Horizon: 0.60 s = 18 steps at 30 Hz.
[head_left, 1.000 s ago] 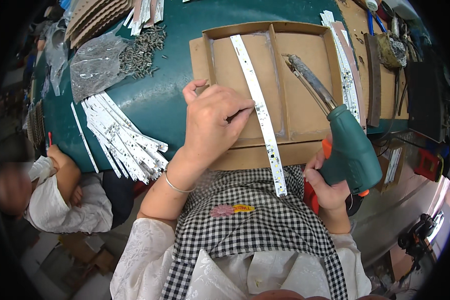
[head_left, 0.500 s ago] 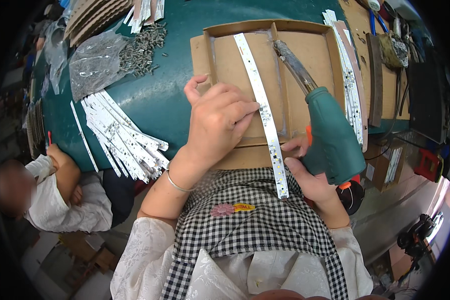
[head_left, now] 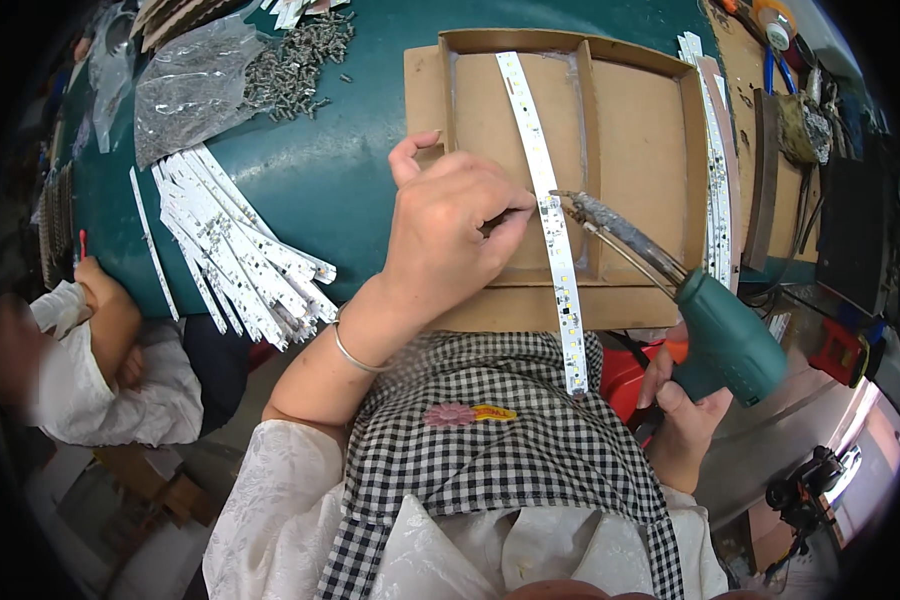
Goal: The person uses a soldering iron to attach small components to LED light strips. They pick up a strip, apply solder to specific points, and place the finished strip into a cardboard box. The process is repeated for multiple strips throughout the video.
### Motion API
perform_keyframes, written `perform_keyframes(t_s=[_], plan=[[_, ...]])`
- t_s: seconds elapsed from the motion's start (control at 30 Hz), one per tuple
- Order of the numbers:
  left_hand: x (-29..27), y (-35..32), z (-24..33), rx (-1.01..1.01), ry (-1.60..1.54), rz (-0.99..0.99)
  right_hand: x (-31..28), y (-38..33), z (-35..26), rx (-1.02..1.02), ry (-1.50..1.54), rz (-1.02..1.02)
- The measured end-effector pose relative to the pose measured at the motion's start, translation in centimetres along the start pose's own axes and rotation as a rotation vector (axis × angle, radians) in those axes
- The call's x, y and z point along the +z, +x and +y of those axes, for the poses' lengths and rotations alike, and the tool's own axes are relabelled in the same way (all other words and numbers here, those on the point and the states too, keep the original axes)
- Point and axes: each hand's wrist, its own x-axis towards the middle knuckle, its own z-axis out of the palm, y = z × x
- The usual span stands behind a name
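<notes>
A long white LED strip lies across a brown cardboard jig and hangs over its near edge. My left hand rests on the jig, its fingertips pinching something small and thin right against the strip. My right hand grips a green soldering gun. The gun's metal tip touches the strip just beside my left fingers.
A fanned pile of white LED strips lies on the green table at left. Clear bags and a heap of small metal parts sit at the back left. More strips and tools are at right. Another person sits low left.
My right hand has swung the soldering gun in from the right, so its tip now meets the strip by my left fingers. My left hand stayed on the strip.
</notes>
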Motion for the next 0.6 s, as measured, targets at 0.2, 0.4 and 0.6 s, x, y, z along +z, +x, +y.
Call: perform_keyframes(t_s=[0.2, 0.4, 0.6], plan=[[0.08, -0.06, -0.03, 0.003, 0.006, 0.007, 0.31, 0.2, -0.06, 0.025, 0.009, -0.024], [0.04, 0.02, 0.05, 0.006, 0.0, 0.01, -0.12, 0.59, -0.28, 0.035, 0.003, -0.099], [0.41, 0.04, 0.02, 0.011, -0.052, 0.069, -0.3, 0.57, -0.25, 0.024, -0.065, -0.104]])
